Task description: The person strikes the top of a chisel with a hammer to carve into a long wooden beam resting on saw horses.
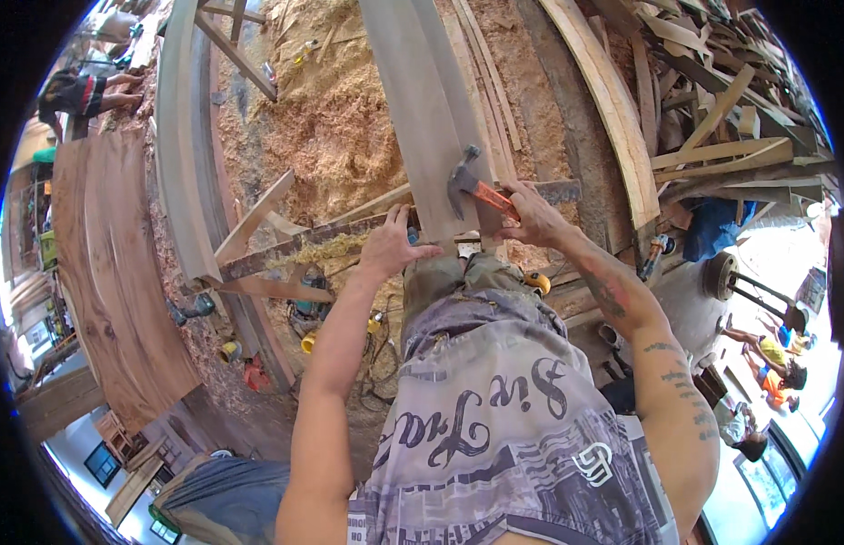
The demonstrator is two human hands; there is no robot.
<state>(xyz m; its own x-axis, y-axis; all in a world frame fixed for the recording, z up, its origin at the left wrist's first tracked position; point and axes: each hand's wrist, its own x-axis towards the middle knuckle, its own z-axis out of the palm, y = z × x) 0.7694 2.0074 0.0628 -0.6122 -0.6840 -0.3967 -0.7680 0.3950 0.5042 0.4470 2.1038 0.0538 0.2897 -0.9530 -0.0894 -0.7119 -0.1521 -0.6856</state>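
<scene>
A claw hammer (463, 180) with a dark steel head and an orange handle lies across the near end of a long grey-brown board (413, 109). My right hand (533, 216) is wrapped round the handle's end, at the board's right edge. At the left edge of the same board my left hand (392, 247) has its fingers apart and its thumb stretched toward the near end; it holds nothing. Those left fingers rest at a rough wooden crosspiece (299, 245) that runs under the board. Something small and pale (468, 245) shows at the board's near end, too small to name.
Wood shavings (326, 127) cover the ground ahead. Another long beam (181, 163) and a wide plank (113, 282) stand at the left. Power tools (306, 298) lie below the crosspiece. Scrap timber (740, 136) is piled at the right. Several people (769, 359) are in the background.
</scene>
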